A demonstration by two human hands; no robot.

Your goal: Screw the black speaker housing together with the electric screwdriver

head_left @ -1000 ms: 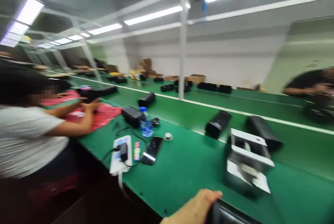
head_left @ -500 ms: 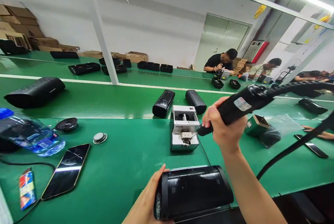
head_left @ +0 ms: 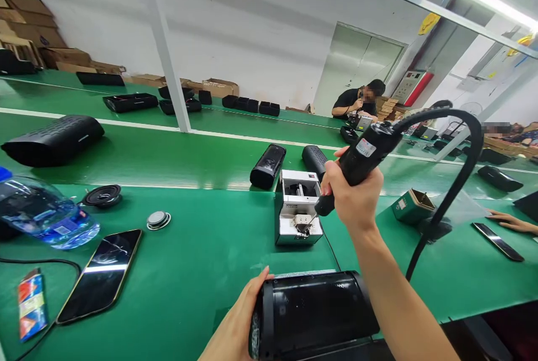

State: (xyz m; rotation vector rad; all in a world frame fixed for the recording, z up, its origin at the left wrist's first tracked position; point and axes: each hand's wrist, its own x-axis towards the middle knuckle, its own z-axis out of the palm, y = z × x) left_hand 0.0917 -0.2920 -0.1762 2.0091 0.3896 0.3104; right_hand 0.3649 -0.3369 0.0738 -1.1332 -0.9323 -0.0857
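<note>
My right hand (head_left: 357, 201) is wrapped round a black electric screwdriver (head_left: 372, 148) with a ribbed cable curving off its rear end. The screwdriver points down to the left, its bit at the front tray of a small grey-and-white screw feeder (head_left: 297, 236); whether a screw sits on the bit is too small to tell. At the bottom of the view, my left hand (head_left: 237, 319) grips the left end of a glossy black speaker housing (head_left: 321, 308), which lies on its side on the green bench. Part of this hand's fingers is hidden behind the housing.
Two black speakers (head_left: 268, 166) stand behind the feeder. To the left are a phone (head_left: 101, 277), a loose speaker driver (head_left: 158, 220), a water bottle (head_left: 50, 215) and a colourful packet (head_left: 32, 304). A green box (head_left: 412, 207) and a co-worker's hand (head_left: 513, 221) are at the right.
My right hand has shifted slightly left and down with the screwdriver, and the cable now bends in a tighter arch. The housing stays in my left hand. The view has turned slightly.
</note>
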